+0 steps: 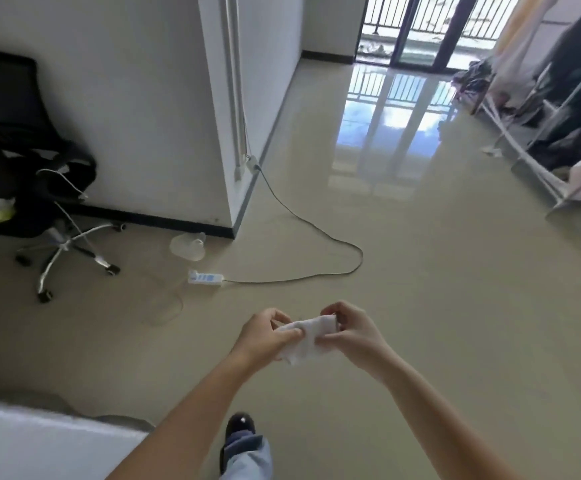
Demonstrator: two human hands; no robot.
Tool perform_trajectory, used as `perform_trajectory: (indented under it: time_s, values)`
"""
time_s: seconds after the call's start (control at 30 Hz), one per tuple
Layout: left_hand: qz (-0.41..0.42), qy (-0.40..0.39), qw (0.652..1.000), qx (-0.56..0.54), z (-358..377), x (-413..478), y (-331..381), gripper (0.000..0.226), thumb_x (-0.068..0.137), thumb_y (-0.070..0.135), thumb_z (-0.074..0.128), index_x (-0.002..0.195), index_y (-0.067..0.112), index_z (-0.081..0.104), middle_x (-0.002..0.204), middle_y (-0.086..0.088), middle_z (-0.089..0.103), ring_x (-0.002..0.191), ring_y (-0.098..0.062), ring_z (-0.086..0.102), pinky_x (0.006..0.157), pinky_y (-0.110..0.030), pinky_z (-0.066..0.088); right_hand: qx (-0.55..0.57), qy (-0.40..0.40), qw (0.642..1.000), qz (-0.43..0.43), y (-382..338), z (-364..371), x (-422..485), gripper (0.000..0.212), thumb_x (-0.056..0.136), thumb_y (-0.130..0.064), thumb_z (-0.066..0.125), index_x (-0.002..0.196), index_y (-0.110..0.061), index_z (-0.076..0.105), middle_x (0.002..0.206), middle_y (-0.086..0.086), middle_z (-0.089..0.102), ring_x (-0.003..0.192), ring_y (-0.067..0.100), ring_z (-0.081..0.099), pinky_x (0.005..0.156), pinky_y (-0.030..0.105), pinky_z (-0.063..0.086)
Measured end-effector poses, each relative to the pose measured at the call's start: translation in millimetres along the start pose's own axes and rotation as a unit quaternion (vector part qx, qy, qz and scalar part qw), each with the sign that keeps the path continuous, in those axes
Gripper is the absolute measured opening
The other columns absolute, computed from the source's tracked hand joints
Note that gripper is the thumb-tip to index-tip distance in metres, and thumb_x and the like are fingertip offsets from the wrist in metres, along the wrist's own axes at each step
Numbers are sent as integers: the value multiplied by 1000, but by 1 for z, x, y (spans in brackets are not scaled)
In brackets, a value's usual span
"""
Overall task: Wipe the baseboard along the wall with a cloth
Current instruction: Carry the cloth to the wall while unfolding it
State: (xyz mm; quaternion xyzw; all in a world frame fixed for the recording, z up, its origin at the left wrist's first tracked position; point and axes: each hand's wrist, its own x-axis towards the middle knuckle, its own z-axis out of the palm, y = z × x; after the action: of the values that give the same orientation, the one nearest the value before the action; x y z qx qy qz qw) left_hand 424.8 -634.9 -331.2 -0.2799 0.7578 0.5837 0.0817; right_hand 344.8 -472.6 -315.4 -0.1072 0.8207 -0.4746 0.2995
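Both hands meet in front of the person, above the glossy floor (420,306). The left hand (265,336) and the right hand (349,329) each pinch a small white cloth (308,337) between thumb and curled fingers. The cloth is bunched between them with its lower edge hanging free, and it hides some of the fingertips. The dark baseboard (164,221) runs along the foot of the white wall, well ahead and to the left, and turns the corner toward the balcony. Its left stretch is hidden behind a black office chair (22,140) draped with dark clothing. Just in front of the baseboard lies a clear plastic container (188,245), too blurred to identify. Near it is a white power strip (206,277), whose cable (334,244) loops across the floor to the wall corner. One dark shoe (239,427) shows between the forearms. A white surface (39,445) at lower left is cut off by the frame, and what it is cannot be told. A clothes rack (542,140) at right is also cut off.
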Motion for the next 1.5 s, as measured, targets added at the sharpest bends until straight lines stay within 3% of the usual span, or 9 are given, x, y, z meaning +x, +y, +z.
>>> perform_trajectory:
  time_s: [0.17,0.3,0.4,0.5,0.63,0.8,1.0,1.3,1.5]
  values:
    - [-1,-33,999,-22,-19,111,49,27,62,38,65,69,12,59,66,-2,61,59,-15,57,53,-26,51,-41,123,991,-43,-31,-13,100,20,61,-6,72,73,-18,61,59,-8,55,55,7,46,50,19,36]
    - [-18,-57,994,-91,-35,191,90,22,82,19,69,71,11,52,71,-7,57,63,-16,57,51,-25,51,-147,230,960,-70,-67,-22,174,3,72,-14,69,72,-12,67,60,-4,59,61,17,52,49,14,32]
    - [-60,-55,984,-160,-39,243,120,19,86,14,64,73,10,52,71,-7,56,62,-18,58,52,-27,53,-112,247,960,-74,-87,-34,220,19,75,-25,70,70,-7,66,61,5,61,58,17,48,50,21,32]
    - [-106,-96,963,-229,-42,291,149,15,89,18,56,84,5,63,78,-11,67,70,-23,65,69,-33,55,-36,205,978,-29,-93,-51,268,22,71,-25,64,67,-4,59,57,4,48,56,10,37,53,27,31]
    - [-93,-143,953,-249,-43,358,175,27,92,9,45,88,9,72,84,-7,74,77,-19,70,86,-36,51,202,107,972,56,-98,-91,338,31,69,-20,57,77,8,66,80,9,66,70,16,59,68,29,48]
    - [-14,-21,995,-96,-21,462,204,16,79,13,74,91,5,68,71,-2,58,59,-10,55,55,-17,44,389,-14,913,117,-102,-147,437,28,88,-13,50,100,1,71,88,12,68,74,18,64,72,25,48]
    - [-35,25,998,-45,2,569,271,38,72,37,79,99,20,58,93,0,66,85,-11,64,71,-23,49,399,-108,902,124,-111,-227,558,41,78,-21,62,116,-7,68,113,13,67,98,21,61,97,30,44]
    - [-83,73,980,-168,-6,689,317,16,82,26,71,86,11,64,69,3,64,59,-8,52,50,-13,39,410,-107,878,223,-127,-267,719,29,89,-1,48,114,8,60,90,15,64,66,17,64,60,22,57]
    - [-126,98,968,-193,-35,783,313,14,82,11,70,91,2,67,68,0,62,48,-3,48,43,-10,37,320,-162,898,254,-146,-264,829,20,89,-1,50,98,3,67,87,16,68,68,20,66,64,25,57]
